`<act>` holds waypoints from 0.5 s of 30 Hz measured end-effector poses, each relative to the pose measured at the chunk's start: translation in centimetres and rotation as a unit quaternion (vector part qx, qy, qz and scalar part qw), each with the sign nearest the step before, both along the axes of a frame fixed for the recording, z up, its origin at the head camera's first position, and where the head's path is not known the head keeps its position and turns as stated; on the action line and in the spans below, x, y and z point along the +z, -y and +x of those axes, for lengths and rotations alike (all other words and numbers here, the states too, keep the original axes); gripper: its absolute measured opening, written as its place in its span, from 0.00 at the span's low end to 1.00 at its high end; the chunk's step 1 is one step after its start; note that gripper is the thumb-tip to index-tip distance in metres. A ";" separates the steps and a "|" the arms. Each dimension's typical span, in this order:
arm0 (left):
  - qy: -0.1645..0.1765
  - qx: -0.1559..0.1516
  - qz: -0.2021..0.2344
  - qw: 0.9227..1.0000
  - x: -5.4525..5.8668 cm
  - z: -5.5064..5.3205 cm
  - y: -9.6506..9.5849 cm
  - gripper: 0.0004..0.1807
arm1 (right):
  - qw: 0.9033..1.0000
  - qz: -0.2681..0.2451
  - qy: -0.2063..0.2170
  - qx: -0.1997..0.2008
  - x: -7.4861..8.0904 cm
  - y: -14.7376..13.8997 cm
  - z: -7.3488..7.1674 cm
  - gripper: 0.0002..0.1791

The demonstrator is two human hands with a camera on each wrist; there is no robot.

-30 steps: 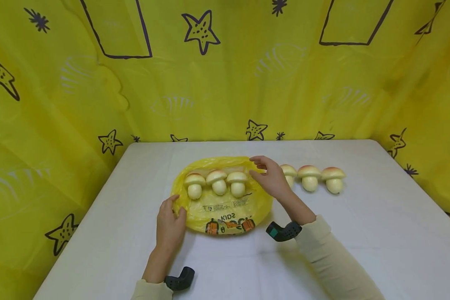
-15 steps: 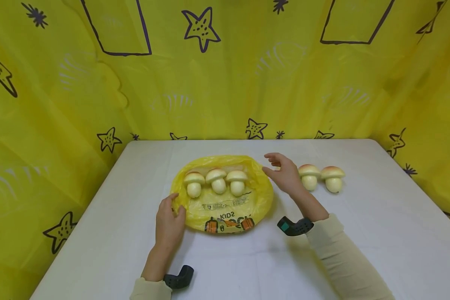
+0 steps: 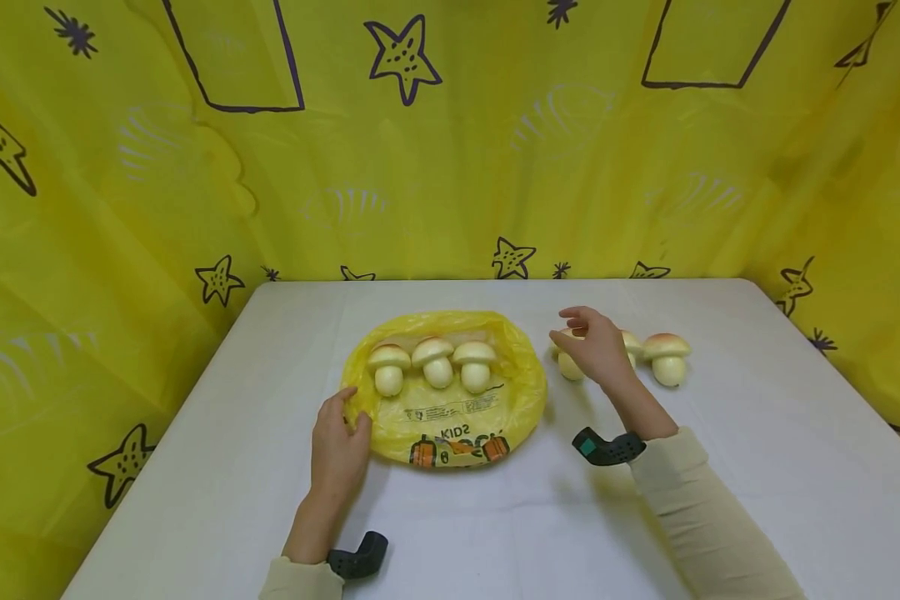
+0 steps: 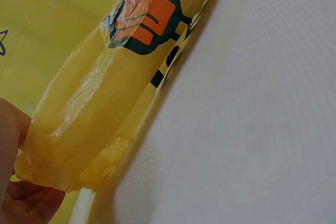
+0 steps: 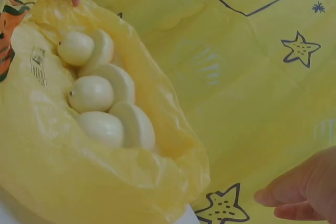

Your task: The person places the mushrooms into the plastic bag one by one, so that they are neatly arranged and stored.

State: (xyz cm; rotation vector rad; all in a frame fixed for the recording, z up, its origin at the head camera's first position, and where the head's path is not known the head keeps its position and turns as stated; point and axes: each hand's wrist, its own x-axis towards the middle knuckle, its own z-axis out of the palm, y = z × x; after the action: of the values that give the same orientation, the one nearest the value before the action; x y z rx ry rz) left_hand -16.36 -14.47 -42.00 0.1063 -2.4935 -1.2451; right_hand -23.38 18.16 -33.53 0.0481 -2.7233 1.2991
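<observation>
A yellow plastic bag (image 3: 435, 446) with printed pictures lies spread in the middle of the table, its mouth wide. Inside it are three toy mushrooms (image 3: 432, 358) with pale stems and reddish-tinged caps, also seen from the side in the right wrist view. My left hand (image 3: 339, 454) pinches the bag's left edge between thumb and fingers. Right of the bag, my right hand (image 3: 603, 354) hovers with loosely bent fingers (image 5: 283, 190) and nothing between them. It partly hides a row of three more mushrooms (image 3: 667, 360) on the table.
A white-covered table (image 3: 450, 533) holds everything. Yellow curtains (image 3: 450, 183) with star and shell drawings enclose it at the back and both sides. Dark wrist devices (image 3: 607, 447) sit on both forearms.
My right hand has moved right from the bag's right edge, over the row of mushrooms outside. The left hand and the bag have stayed in place.
</observation>
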 end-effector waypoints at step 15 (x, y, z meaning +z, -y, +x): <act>-0.010 0.000 -0.001 1.000 0.0 0.0 -0.1 0.21 | 0.996 0.089 -0.016 -0.007 -1.2 -2.3 -0.7 0.23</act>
State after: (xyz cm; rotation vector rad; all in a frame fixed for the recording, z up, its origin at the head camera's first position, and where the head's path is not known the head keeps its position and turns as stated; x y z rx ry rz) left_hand -16.32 -14.40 -42.02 0.0937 -2.4769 -1.2378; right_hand -24.09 20.48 -34.68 0.0659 -2.7995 1.0384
